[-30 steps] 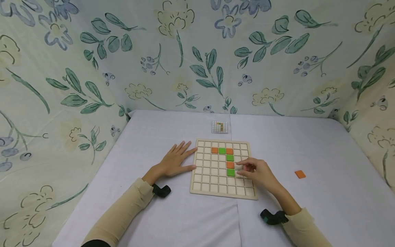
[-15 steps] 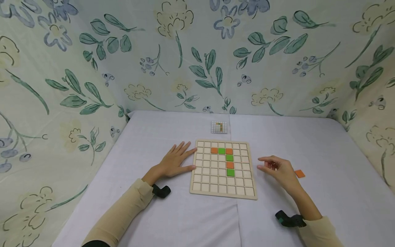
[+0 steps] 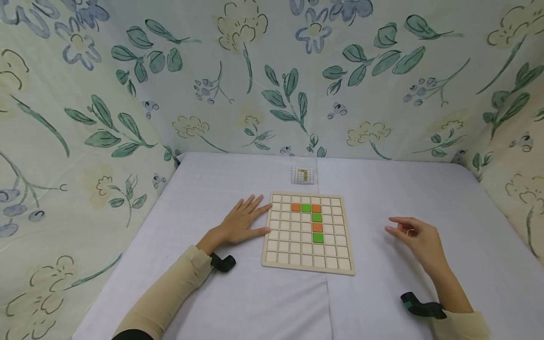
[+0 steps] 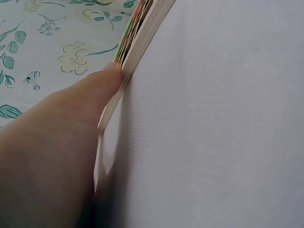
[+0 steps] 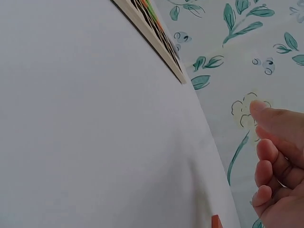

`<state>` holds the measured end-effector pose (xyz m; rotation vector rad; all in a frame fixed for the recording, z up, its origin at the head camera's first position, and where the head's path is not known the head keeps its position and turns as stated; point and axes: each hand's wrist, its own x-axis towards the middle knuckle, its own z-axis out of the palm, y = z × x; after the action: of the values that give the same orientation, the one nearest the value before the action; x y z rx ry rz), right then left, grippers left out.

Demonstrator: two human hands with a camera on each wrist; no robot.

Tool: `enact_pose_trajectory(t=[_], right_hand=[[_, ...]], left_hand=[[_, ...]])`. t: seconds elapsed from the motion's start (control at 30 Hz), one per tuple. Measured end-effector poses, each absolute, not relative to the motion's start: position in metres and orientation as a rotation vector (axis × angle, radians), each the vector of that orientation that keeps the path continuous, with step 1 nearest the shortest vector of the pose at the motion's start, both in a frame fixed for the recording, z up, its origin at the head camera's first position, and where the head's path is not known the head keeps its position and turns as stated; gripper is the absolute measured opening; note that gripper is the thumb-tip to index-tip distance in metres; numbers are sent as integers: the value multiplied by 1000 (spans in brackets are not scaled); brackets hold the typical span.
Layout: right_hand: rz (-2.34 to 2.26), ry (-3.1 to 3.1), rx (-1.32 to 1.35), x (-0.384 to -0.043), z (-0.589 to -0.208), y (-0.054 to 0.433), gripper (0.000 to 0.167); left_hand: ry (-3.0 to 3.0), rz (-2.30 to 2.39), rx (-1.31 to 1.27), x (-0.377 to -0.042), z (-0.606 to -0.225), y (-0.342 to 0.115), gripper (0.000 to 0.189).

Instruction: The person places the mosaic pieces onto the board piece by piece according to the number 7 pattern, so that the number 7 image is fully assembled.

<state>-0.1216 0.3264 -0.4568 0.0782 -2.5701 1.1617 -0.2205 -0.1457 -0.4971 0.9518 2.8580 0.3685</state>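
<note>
A square wooden grid board (image 3: 295, 258) lies on the white cloth, with orange and green square tiles in some of its cells. Across one upper row run an orange tile (image 3: 295, 207), a green tile (image 3: 306, 208) and another orange one; below the last, green and orange alternate down a column. My left hand (image 3: 238, 224) is spread, its thumb and a finger touching the board's left edge. Well right of the board, my right hand (image 3: 425, 243) hovers with loosely bent fingers and holds nothing. A loose orange tile (image 5: 216, 222) shows at the right wrist view's bottom; in the head view the hand hides it.
Behind the board lies a small card (image 3: 302, 175) printed with a coloured grid pattern. White cloth (image 3: 361, 302) covers the table. Floral fabric (image 3: 272, 94) rises along the back and sides.
My right hand has moved right, away from the board's tile column and over to where the loose orange tile was seen. My left hand and the board have stayed put.
</note>
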Motion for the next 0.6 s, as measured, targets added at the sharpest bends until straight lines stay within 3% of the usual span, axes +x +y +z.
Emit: enact_pose_trajectory(t=[0.27, 0.6], right_hand=[[1256, -2561, -128, -116, -461, 355, 44], [1298, -2535, -368, -107, -472, 376, 47]], left_hand=[[2867, 386, 957, -220, -497, -145, 81], [2859, 390, 953, -219, -495, -144, 82]])
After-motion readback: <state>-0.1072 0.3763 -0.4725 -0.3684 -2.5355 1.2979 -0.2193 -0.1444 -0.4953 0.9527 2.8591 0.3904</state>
